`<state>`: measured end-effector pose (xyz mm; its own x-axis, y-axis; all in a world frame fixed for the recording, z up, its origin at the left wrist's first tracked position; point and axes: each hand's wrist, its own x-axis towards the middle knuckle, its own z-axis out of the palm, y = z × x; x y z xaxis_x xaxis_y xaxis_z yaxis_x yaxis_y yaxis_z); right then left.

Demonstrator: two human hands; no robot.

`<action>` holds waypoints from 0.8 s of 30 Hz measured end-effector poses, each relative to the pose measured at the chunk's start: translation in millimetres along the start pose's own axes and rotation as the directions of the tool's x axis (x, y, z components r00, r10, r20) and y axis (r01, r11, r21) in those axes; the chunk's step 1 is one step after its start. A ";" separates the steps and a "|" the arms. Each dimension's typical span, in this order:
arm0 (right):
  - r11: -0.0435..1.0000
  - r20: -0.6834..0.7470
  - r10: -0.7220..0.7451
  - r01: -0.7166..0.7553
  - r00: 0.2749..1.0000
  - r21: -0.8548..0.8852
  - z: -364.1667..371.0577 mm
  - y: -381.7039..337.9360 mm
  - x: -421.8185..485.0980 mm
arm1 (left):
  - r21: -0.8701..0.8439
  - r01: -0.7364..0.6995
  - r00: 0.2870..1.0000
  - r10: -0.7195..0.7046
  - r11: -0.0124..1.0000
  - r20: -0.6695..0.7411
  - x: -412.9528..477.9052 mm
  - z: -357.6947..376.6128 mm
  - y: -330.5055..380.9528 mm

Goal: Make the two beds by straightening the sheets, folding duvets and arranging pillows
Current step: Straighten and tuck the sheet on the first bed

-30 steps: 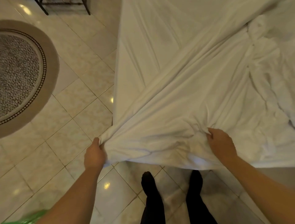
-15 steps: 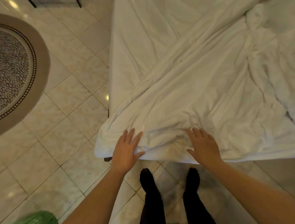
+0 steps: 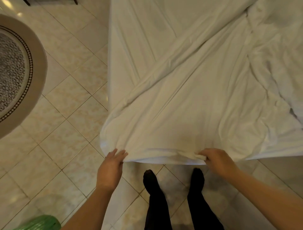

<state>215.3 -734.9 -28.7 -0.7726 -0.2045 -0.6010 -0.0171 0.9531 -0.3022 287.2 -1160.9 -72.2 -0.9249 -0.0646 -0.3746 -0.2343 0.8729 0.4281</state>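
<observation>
A white sheet (image 3: 188,101) covers the bed and hangs over its near edge, creased in long diagonal folds. My left hand (image 3: 110,167) lies at the near left corner with straight fingers touching the sheet's hem. My right hand (image 3: 216,161) grips a bunch of the sheet at the near edge, fingers curled round the fabric. A crumpled white duvet (image 3: 278,49) is piled on the right side of the bed.
Glossy beige floor tiles (image 3: 65,115) surround the bed. A round patterned rug (image 3: 14,73) lies to the left. My feet in black socks (image 3: 173,188) stand at the bed's foot. Something green (image 3: 39,223) shows at the bottom left. Chair legs (image 3: 49,1) stand at the top left.
Both hands slid from flat on the sheet back to the bed's near edge. My right hand closed on the fabric. The sheet near the foot looks smoother.
</observation>
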 end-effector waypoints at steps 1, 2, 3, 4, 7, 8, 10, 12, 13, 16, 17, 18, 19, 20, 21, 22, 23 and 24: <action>0.999 0.053 0.014 -0.012 0.998 -0.038 0.9 2.9 -2.5 | 0.035 0.009 1.000 -0.009 0.999 0.022 -5.4 2.3 0.1; 0.998 0.087 0.015 -0.009 0.996 -0.070 1.1 4.9 -3.7 | 0.082 -0.002 0.999 -0.002 0.997 0.048 -7.1 6.1 0.2; 0.998 0.089 0.007 -0.001 0.996 -0.069 -0.6 5.3 -4.2 | 0.133 -0.033 0.997 0.023 0.991 0.072 -6.6 9.4 1.8; 0.999 0.060 -0.016 0.018 0.998 -0.042 -2.8 3.3 -4.3 | 0.175 -0.071 0.995 0.057 0.982 0.083 -4.8 12.1 3.7; 0.994 -0.171 -0.105 0.101 0.980 -0.037 -3.3 -2.0 2.9 | 0.228 -0.167 0.986 0.162 0.959 0.041 -3.4 8.7 18.8; 0.992 -0.255 -0.122 0.112 0.959 -0.056 -3.0 -3.5 8.6 | 0.227 -0.202 0.979 0.201 0.953 0.026 -2.7 6.3 26.3; 0.996 -0.339 -0.081 0.062 0.937 -0.066 -4.1 -6.8 22.4 | 0.206 -0.235 0.971 0.240 0.950 0.003 4.6 3.5 42.9; 0.992 -0.302 -0.010 -0.029 0.953 -0.126 -3.0 -8.8 35.7 | 0.182 -0.226 0.973 0.231 0.957 -0.001 22.2 7.6 58.6; 0.984 -0.263 0.023 -0.068 0.965 -0.163 -1.5 -9.8 41.7 | 0.178 -0.229 0.973 0.232 0.957 0.003 32.9 11.3 66.6; 0.977 -0.115 0.142 -0.158 0.983 -0.142 6.7 -6.9 56.0 | 0.160 -0.223 0.975 0.219 0.962 0.040 62.2 28.5 80.5; 0.976 -0.075 0.155 -0.165 0.985 -0.141 10.1 -4.7 58.5 | 0.161 -0.207 0.978 0.202 0.965 0.047 68.2 35.2 79.7; 0.975 -0.041 0.158 -0.163 0.987 -0.154 13.6 -2.4 60.3 | 0.180 -0.197 0.980 0.191 0.964 0.049 71.9 41.9 76.9; 0.974 -0.013 0.158 -0.158 0.987 -0.164 17.1 0.0 61.1 | 0.208 -0.195 0.981 0.188 0.958 0.053 73.8 48.3 72.9; 0.973 0.002 0.152 -0.149 0.988 -0.174 21.1 3.2 61.5 | 0.231 -0.197 0.980 0.189 0.953 0.056 74.6 53.6 69.3; 0.973 0.004 0.144 -0.141 0.990 -0.184 24.5 5.3 61.8 | 0.241 -0.197 0.980 0.189 0.950 0.056 74.7 57.0 66.7; 0.972 0.003 0.138 -0.135 0.990 -0.192 27.1 6.7 62.2 | 0.249 -0.196 0.981 0.188 0.948 0.056 75.2 58.9 65.6; 0.972 -0.003 0.132 -0.130 0.991 -0.197 28.8 7.5 62.6 | 0.255 -0.194 0.981 0.186 0.947 0.057 75.7 59.0 66.4; 0.974 -0.008 0.125 -0.125 0.992 -0.192 29.4 8.1 63.2 | 0.261 -0.192 0.981 0.181 0.946 0.065 76.4 59.0 68.0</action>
<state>185.0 -746.6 -90.8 -0.7739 -0.0814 -0.6280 -0.0418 0.9961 -0.0776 218.3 -1077.9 -120.2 -0.9306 0.1264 -0.3435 0.0343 0.9645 0.2618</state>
